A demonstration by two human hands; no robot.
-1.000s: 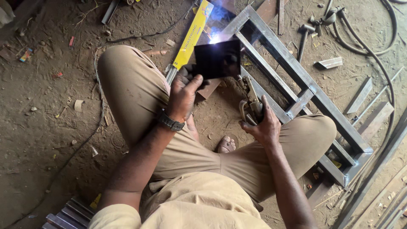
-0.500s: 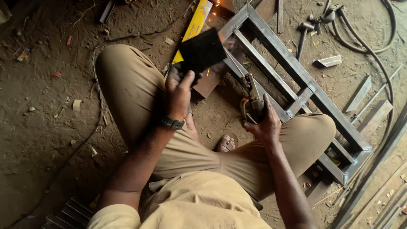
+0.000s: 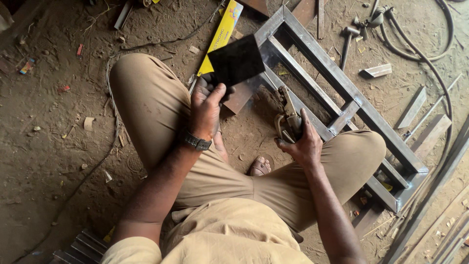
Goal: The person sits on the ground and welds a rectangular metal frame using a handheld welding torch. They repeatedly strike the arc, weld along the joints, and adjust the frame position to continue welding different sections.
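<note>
The left hand [image 3: 206, 110] is gripping a dark glass plate [image 3: 236, 60]; the right hand [image 3: 305, 144] is clamping a welding holder [image 3: 289, 117] over the steel frame [image 3: 342, 83].

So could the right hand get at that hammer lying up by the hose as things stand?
Probably not easily: the right hand already grips an electrode holder, and the metal frame lies between it and the hammer.

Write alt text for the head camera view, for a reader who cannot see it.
A person sits cross-legged on a dirt floor, the left hand holding up a dark rectangular welding glass and the right hand gripping a welding electrode holder over a grey steel frame. A hammer and metal offcuts lie nearby.
</note>
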